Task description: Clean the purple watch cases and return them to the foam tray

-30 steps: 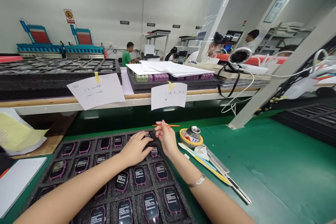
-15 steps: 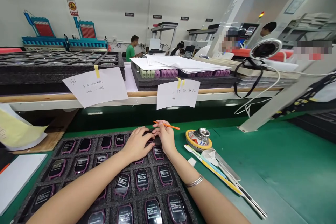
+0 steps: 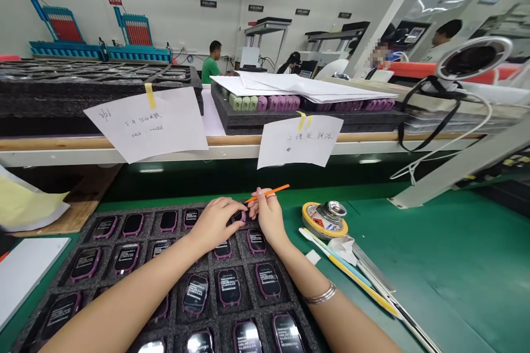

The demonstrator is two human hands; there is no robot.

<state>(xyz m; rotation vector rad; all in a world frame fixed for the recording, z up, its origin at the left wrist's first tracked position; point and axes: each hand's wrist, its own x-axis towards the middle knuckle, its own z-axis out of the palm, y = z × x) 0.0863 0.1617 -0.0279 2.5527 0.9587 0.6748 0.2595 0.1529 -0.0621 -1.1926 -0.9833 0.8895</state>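
A dark foam tray (image 3: 209, 259) holds several purple-framed watches with dark screens, most showing white text. At its far edge my left hand (image 3: 219, 223) grips one purple watch (image 3: 240, 216) between thumb and fingers. My right hand (image 3: 267, 212) is just right of that watch, its fingers closed round a thin orange stick (image 3: 278, 190). The stick's lower left end points at the watch's edge; whether they touch cannot be made out.
Right of the tray lie a yellow tape roll with a metal-topped container (image 3: 325, 220), toothbrush-like tools (image 3: 351, 270) and metal tweezers (image 3: 408, 309). A shelf edge (image 3: 232, 149) with paper notes runs across the front. People sit farther back.
The orange stick has swung so its free end points up to the right and its other end is at the watch. The watch shows more between my hands. The view has shifted slightly.
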